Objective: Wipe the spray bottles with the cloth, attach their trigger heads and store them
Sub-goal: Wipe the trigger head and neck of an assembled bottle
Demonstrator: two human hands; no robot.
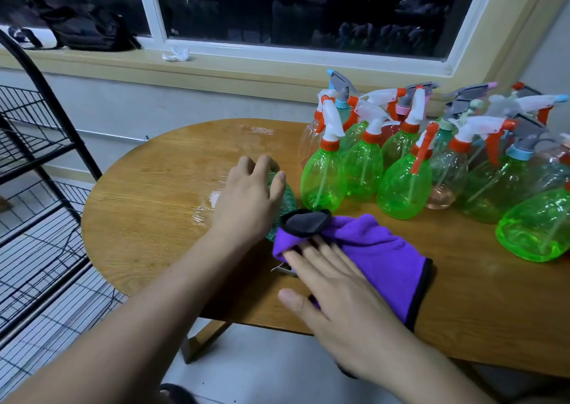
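While L hand (pixel 246 200) grips teal bottle (pixel 288 201), sprayers (pixel 401 184) crowded behind, wire rack (pixel 34 110) left.

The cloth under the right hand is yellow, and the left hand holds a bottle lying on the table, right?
No: the head view shows the cloth under the right hand is purple, not yellow. The left hand does hold a bottle lying on the table.

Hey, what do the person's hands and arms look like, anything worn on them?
Both are bare: the left hand and right hand have no gloves, rings or watch, and the forearms show no sleeves up to the frame edge.
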